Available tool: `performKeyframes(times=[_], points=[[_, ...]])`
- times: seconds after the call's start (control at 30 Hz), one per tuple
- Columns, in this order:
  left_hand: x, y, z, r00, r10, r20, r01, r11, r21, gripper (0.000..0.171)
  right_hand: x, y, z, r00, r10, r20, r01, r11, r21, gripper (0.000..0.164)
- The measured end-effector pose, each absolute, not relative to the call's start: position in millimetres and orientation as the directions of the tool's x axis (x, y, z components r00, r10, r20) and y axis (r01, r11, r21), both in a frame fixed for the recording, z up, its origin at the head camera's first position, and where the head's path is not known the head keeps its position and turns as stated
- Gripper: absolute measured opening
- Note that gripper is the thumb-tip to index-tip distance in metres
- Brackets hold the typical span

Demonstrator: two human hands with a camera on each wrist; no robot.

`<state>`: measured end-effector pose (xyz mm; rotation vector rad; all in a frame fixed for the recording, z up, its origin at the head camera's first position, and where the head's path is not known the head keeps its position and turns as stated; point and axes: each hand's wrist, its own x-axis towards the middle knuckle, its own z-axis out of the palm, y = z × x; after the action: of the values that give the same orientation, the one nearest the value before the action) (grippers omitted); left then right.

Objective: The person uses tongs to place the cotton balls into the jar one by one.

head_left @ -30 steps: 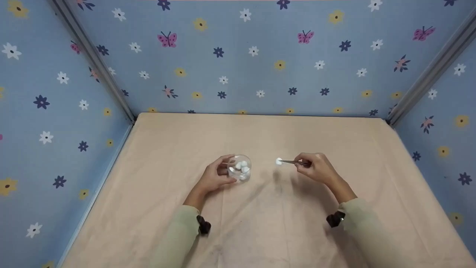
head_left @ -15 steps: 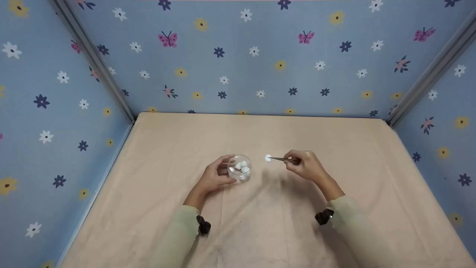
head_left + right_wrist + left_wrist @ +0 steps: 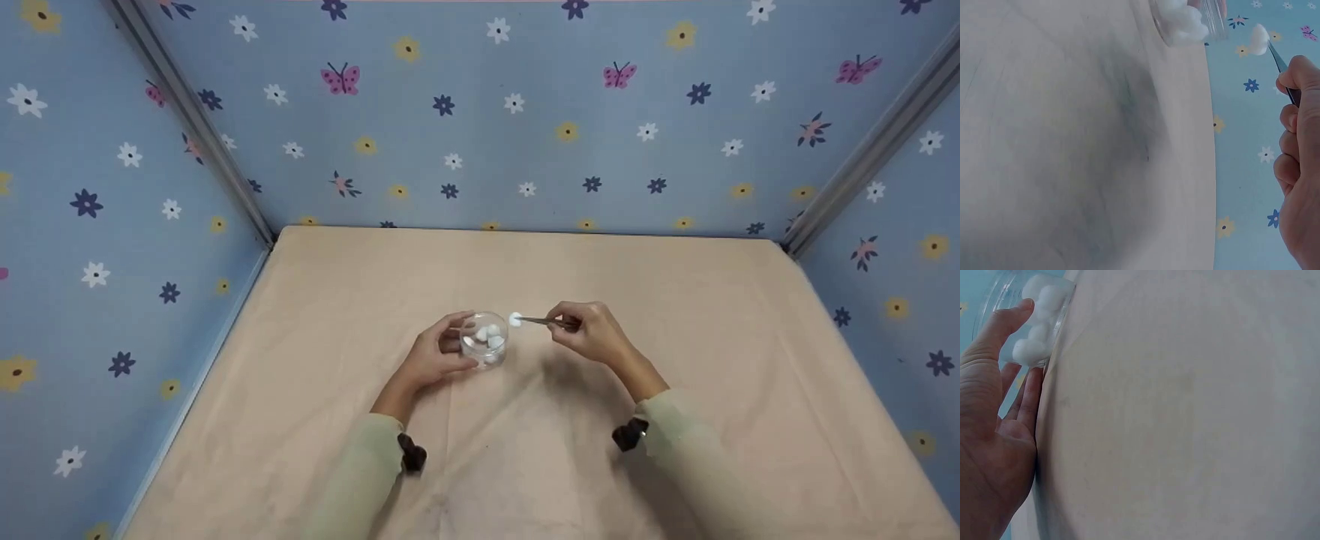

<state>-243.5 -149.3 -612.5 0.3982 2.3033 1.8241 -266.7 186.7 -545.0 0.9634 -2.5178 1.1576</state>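
A clear round jar (image 3: 484, 352) with several white cotton balls (image 3: 1030, 351) inside stands upright on the cloth. My left hand (image 3: 433, 355) holds it from the left, thumb on the near side and fingers around the far side. In my right hand (image 3: 594, 330) a pair of metal tweezers (image 3: 536, 321) is pinched between thumb and fingers. The tweezer tips grip one cotton ball (image 3: 515, 319), raised above the table just right of the jar's rim. In the right wrist view that ball (image 3: 1260, 39) hangs apart from the jar (image 3: 1216, 19).
A pale peach cloth (image 3: 360, 277) with slight creases covers the table. Blue flowered panels (image 3: 510, 112) stand behind it and at both sides, with grey metal posts (image 3: 187, 120) at the corners. Dark wrist cameras (image 3: 411, 454) sit on both sleeves.
My right hand has moved left, carrying the tweezers and the cotton ball from well right of the jar to close beside its rim. The left hand and the jar have stayed put.
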Motion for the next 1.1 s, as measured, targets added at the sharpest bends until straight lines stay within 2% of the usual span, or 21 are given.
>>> performKeyframes(times=[0.27, 0.6, 1.1], points=[[-244.8, -149.9, -614.6, -0.948, 0.314, 0.046, 0.116, 0.210, 0.971, 0.086, -269.1, 169.0, -544.1, -0.768, -0.485, 0.418, -0.634, 0.489, -0.599, 0.009], [-245.7, -149.3, -615.3, -0.950, 0.311, 0.031, 0.102, 0.216, 0.971, 0.087, -270.1, 154.1, -544.8, -0.742, -0.516, 0.428, -0.664, 0.476, -0.577, 0.011], [-245.7, -148.0, -613.2, -0.953, 0.302, 0.001, 0.075, 0.235, 0.969, 0.087, -267.5, 149.7, -550.9, -0.765, -0.511, 0.393, -0.637, 0.505, -0.583, 0.015]])
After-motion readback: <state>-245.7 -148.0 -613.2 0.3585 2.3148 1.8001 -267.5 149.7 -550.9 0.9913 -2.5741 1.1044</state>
